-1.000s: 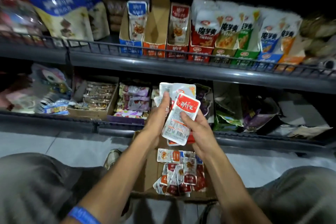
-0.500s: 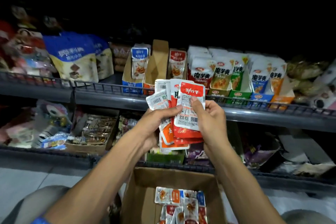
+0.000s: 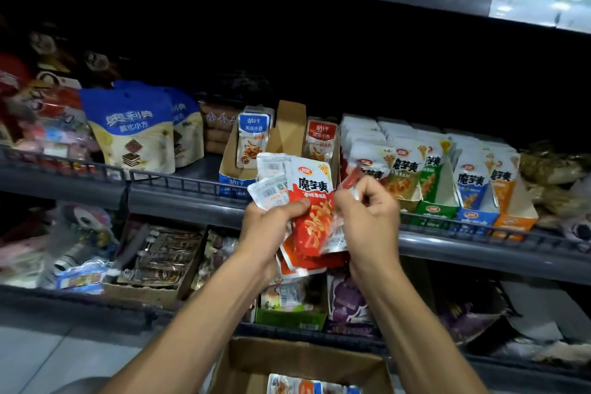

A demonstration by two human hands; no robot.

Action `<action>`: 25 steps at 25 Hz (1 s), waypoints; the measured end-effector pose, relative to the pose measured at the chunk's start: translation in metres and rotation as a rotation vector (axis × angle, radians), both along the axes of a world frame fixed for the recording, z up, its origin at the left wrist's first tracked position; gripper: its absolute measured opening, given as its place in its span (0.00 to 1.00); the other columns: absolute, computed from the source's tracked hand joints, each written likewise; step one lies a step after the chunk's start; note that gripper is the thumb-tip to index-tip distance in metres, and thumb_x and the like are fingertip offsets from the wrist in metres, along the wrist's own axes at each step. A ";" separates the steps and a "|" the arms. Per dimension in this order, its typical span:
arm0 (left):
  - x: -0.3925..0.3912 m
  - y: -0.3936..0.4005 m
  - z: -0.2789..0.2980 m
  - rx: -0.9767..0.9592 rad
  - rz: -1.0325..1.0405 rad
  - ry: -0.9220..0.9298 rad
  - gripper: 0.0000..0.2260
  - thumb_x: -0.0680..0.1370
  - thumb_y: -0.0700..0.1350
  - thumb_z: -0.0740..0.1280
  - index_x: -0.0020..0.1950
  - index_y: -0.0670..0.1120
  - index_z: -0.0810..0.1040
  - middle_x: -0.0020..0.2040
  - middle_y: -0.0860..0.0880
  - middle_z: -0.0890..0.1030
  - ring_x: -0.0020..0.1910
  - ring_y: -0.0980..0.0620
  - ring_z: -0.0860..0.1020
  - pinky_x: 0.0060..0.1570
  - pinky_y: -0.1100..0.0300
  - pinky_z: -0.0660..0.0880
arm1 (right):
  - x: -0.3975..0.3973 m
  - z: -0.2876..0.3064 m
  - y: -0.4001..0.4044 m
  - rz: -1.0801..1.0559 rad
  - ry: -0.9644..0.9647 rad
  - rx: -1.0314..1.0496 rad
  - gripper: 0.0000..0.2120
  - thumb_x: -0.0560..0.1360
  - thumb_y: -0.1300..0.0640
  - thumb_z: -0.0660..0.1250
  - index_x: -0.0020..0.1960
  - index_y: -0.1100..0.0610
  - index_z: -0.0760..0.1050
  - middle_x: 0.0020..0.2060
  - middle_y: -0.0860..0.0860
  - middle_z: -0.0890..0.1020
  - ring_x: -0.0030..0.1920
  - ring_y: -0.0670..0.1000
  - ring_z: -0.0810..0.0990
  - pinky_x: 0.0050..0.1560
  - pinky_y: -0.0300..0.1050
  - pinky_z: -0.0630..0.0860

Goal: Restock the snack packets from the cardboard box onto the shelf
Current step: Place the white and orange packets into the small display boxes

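Far left of the shelf (image 3: 179, 192): blue biscuit bags (image 3: 134, 131), not part of my job. Centre: my left hand (image 3: 271, 227) grips a fanned stack of snack packets (image 3: 308, 201), thumb across the red top one, held just in front of the shelf rail. My right hand (image 3: 367, 217) pinches a single packet (image 3: 350, 181) off the stack's right edge; its print is blurred. Right: matching red display tray (image 3: 319, 141) and its neighbours sit partly filled. Cardboard box (image 3: 256, 365) below, more packets inside. Step in hand: sorting by flavour. Next move, I judge, needs matching the pinched packet to its tray and sliding it upright.
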State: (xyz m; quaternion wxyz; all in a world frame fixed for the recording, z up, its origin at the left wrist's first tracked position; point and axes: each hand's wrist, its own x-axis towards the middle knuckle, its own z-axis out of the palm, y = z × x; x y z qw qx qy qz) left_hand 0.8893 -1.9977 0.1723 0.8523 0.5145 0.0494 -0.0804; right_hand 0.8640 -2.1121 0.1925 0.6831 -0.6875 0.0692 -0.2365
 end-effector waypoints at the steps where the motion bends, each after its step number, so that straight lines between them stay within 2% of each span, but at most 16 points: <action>1: -0.001 -0.003 0.000 0.048 0.027 -0.048 0.11 0.72 0.35 0.73 0.50 0.48 0.83 0.45 0.49 0.87 0.45 0.48 0.86 0.43 0.54 0.82 | 0.003 -0.002 0.004 0.051 0.040 -0.084 0.13 0.72 0.62 0.66 0.34 0.55 0.65 0.45 0.55 0.80 0.46 0.55 0.79 0.40 0.52 0.78; 2: -0.003 -0.005 0.001 0.079 0.050 -0.090 0.11 0.72 0.34 0.73 0.49 0.49 0.84 0.44 0.51 0.87 0.45 0.50 0.86 0.44 0.56 0.82 | 0.004 -0.003 0.008 0.110 0.081 -0.156 0.09 0.74 0.59 0.67 0.37 0.54 0.69 0.49 0.51 0.80 0.51 0.53 0.80 0.45 0.53 0.80; 4: -0.004 -0.005 0.004 0.075 0.086 -0.112 0.11 0.72 0.33 0.72 0.48 0.48 0.84 0.45 0.51 0.87 0.44 0.52 0.85 0.41 0.59 0.81 | 0.006 -0.002 0.014 0.213 0.116 -0.150 0.03 0.77 0.51 0.65 0.47 0.48 0.77 0.53 0.47 0.81 0.54 0.49 0.81 0.54 0.51 0.79; 5: -0.004 -0.003 0.004 0.059 0.098 -0.102 0.11 0.72 0.32 0.71 0.48 0.47 0.84 0.45 0.49 0.87 0.43 0.52 0.86 0.40 0.59 0.82 | 0.008 -0.002 0.013 0.240 0.122 -0.100 0.04 0.78 0.51 0.65 0.51 0.46 0.78 0.54 0.47 0.82 0.54 0.49 0.82 0.54 0.50 0.79; 7: -0.003 0.002 0.007 0.012 0.106 -0.072 0.12 0.73 0.31 0.71 0.50 0.46 0.83 0.45 0.47 0.87 0.43 0.49 0.86 0.40 0.57 0.83 | 0.009 0.001 0.009 0.241 0.160 -0.013 0.12 0.76 0.54 0.68 0.59 0.45 0.73 0.55 0.48 0.81 0.51 0.48 0.83 0.48 0.47 0.81; 9: -0.003 0.007 0.010 -0.042 0.103 -0.056 0.11 0.73 0.32 0.71 0.51 0.45 0.83 0.44 0.46 0.87 0.42 0.47 0.86 0.42 0.53 0.83 | 0.008 0.005 0.003 0.226 0.240 0.092 0.22 0.72 0.56 0.74 0.61 0.48 0.68 0.52 0.49 0.83 0.47 0.50 0.85 0.46 0.50 0.82; 10: -0.003 0.010 0.012 -0.064 0.105 -0.053 0.11 0.73 0.33 0.72 0.51 0.46 0.82 0.44 0.46 0.87 0.41 0.47 0.86 0.42 0.51 0.83 | 0.006 0.010 0.002 0.204 0.269 0.098 0.22 0.70 0.57 0.75 0.60 0.52 0.69 0.50 0.51 0.84 0.45 0.51 0.86 0.47 0.53 0.82; 12: 0.001 0.016 0.017 -0.096 0.111 -0.040 0.11 0.73 0.34 0.72 0.52 0.46 0.81 0.44 0.47 0.87 0.40 0.48 0.86 0.42 0.50 0.83 | 0.004 0.021 -0.003 0.130 0.259 -0.015 0.14 0.71 0.58 0.74 0.54 0.56 0.74 0.46 0.52 0.85 0.42 0.53 0.86 0.46 0.56 0.82; 15: 0.019 0.025 0.025 -0.150 0.125 0.002 0.11 0.73 0.36 0.72 0.54 0.45 0.82 0.45 0.45 0.87 0.42 0.46 0.86 0.44 0.45 0.83 | 0.006 0.052 -0.008 0.114 0.185 -0.163 0.05 0.75 0.59 0.69 0.48 0.52 0.74 0.44 0.53 0.84 0.43 0.54 0.85 0.44 0.55 0.83; 17: 0.034 0.028 0.029 -0.179 0.147 0.036 0.11 0.73 0.36 0.73 0.54 0.44 0.82 0.46 0.44 0.87 0.44 0.43 0.85 0.46 0.41 0.82 | 0.021 0.076 -0.015 0.136 0.121 -0.298 0.09 0.75 0.62 0.68 0.50 0.52 0.72 0.44 0.52 0.83 0.41 0.51 0.85 0.39 0.47 0.82; 20: 0.056 0.036 0.027 -0.211 0.169 0.074 0.11 0.72 0.37 0.74 0.53 0.44 0.81 0.47 0.42 0.86 0.48 0.39 0.85 0.48 0.35 0.80 | 0.071 0.103 -0.025 0.057 0.028 -0.463 0.14 0.72 0.64 0.72 0.54 0.55 0.73 0.45 0.50 0.83 0.44 0.49 0.84 0.43 0.43 0.80; 23: 0.072 0.042 0.021 -0.272 0.165 0.117 0.13 0.72 0.37 0.74 0.56 0.43 0.80 0.48 0.41 0.86 0.48 0.38 0.84 0.49 0.31 0.78 | 0.128 0.113 -0.027 0.010 0.056 -0.527 0.13 0.72 0.65 0.71 0.56 0.59 0.76 0.46 0.52 0.81 0.47 0.52 0.81 0.36 0.35 0.76; 25: 0.079 0.044 0.018 -0.292 0.154 0.126 0.13 0.73 0.37 0.74 0.56 0.43 0.80 0.48 0.41 0.86 0.48 0.38 0.85 0.49 0.31 0.78 | 0.162 0.108 -0.028 -0.035 0.135 -0.677 0.17 0.72 0.64 0.71 0.60 0.59 0.75 0.48 0.52 0.78 0.48 0.51 0.78 0.34 0.36 0.73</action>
